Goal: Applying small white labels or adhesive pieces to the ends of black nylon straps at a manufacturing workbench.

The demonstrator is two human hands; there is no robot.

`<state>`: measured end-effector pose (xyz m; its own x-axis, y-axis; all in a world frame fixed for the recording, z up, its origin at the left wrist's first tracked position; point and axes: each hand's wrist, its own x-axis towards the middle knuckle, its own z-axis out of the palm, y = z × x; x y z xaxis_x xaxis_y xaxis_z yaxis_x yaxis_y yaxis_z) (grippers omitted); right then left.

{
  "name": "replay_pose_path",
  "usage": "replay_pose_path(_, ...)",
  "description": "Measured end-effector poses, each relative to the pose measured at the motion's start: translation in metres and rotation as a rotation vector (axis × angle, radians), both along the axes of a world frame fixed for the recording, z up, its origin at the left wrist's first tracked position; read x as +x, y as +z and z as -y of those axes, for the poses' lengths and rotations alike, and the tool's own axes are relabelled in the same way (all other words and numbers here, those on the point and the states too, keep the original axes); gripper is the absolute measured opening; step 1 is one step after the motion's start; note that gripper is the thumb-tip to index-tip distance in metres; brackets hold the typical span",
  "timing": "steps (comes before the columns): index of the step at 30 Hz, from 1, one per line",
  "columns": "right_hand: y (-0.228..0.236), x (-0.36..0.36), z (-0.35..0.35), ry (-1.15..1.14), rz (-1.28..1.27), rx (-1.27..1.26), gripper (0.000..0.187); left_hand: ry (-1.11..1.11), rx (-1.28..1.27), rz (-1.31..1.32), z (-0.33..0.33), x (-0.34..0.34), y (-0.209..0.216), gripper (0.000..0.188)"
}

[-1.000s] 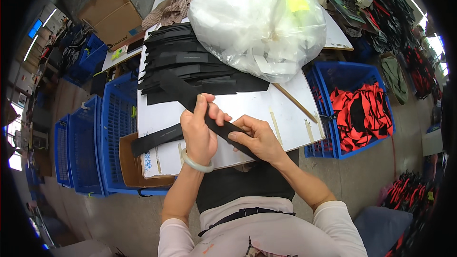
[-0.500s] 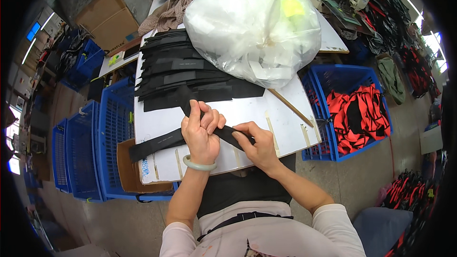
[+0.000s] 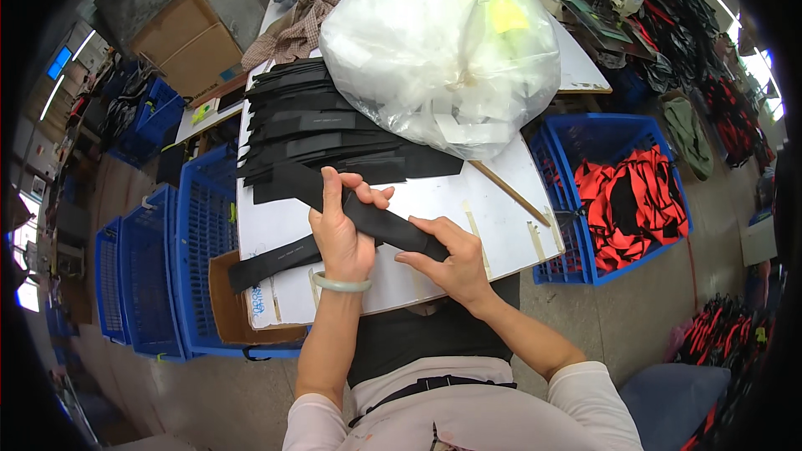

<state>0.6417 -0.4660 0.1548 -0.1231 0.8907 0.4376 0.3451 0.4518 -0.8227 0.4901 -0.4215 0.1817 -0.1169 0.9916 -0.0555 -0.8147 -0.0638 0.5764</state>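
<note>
Black fabric strip (image 3: 391, 227) held above white tabletop (image 3: 510, 235)

One end is pinched in the right hand (image 3: 461, 267), between thumb and fingers; its middle is held by the left hand (image 3: 344, 242), fingers partly curled. Beyond, black strips (image 3: 322, 124) are stacked.

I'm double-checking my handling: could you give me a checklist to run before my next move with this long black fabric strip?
1. Right hand pinches the long black fabric strip: ok.
2. Left hand grips firmly: cannot tell, though it touches the strip.
3. Second black strip wholly on the white tabletop: not ok, left end overhangs.
4. Straight brown stick clear of both hands: ok.
5. Held strip's underside: cannot tell, hidden.
</note>
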Motion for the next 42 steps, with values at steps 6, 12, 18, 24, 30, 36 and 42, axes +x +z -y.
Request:
replay_pose_path(6, -0.002, 0.000, 0.000, -0.020, -0.075, -0.129, 0.041, 0.217, -0.042, -0.294, -0.004, 0.006, 0.003, 0.043)
replay_pose_path(12, -0.004, -0.002, 0.004, 0.005, -0.075, -0.162, 0.038, 0.139, -0.031, -0.178, -0.011, -0.029, -0.009, 0.043)
replay_pose_path(18, -0.006, -0.007, 0.000, 0.009, -0.263, -0.295, 0.034, 0.062, 0.019, -0.094, -0.005, 0.002, 0.011, 0.053)
replay_pose_path(24, -0.009, -0.017, 0.009, -0.029, -0.173, -0.158, 0.027, -0.084, -0.024, -0.055, 0.001, 0.000, -0.020, 0.042)
replay_pose_path(30, -0.020, -0.014, 0.003, -0.101, -0.242, -0.203, 0.025, -0.110, -0.032, -0.137, 0.010, 0.027, -0.025, 0.032)
replay_pose_path(36, -0.002, 0.026, -0.052, -0.207, -0.098, -0.078, 0.021, 0.081, -0.223, -0.128, 0.003, -0.011, -0.027, 0.046)
replay_pose_path(42, -0.019, 0.043, -0.151, -0.513, 0.426, -0.239, 0.040, -0.031, -0.204, -0.163, 0.016, 0.003, -0.029, 0.039)
